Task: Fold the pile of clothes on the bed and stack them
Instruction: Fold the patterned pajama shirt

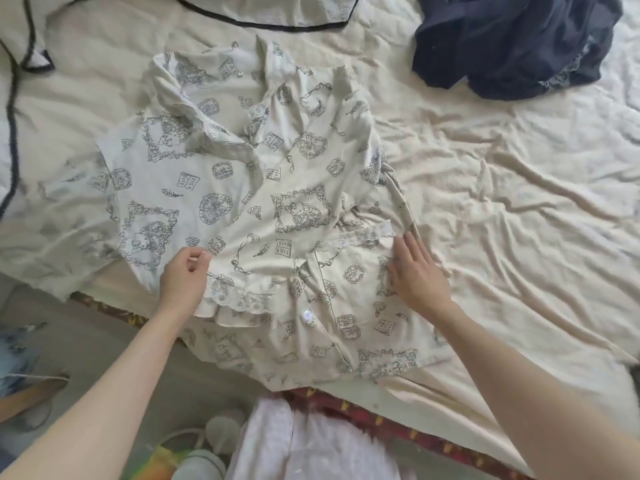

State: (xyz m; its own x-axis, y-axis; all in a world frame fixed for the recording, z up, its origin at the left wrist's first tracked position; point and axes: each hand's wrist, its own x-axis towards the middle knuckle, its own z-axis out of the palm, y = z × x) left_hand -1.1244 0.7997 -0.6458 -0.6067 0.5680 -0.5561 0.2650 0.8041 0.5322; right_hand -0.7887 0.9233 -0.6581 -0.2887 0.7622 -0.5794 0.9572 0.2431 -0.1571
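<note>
My cream printed pyjama shirt (263, 188) lies spread across the near edge of the bed (502, 209), collar away from me, hem draping over the mattress side towards my knees. My left hand (183, 275) is at the shirt's lower left part, fingers curled, thumb and fingertips pinching a fold of the printed cloth just above the lace trim (242, 301). My right hand (417, 271) lies flat on the shirt's right side, fingers straight and together, pressing the fabric down just below a second strip of lace. One white button (307, 315) shows on the placket between my two hands. Beyond the shirt, to its far right, a dark navy garment (512, 43) sits crumpled on the sheet, well apart. Past the collar lies a pale piece with black piping (263, 15). Left of the shirt, more black-edged cloth (20, 36).
</note>
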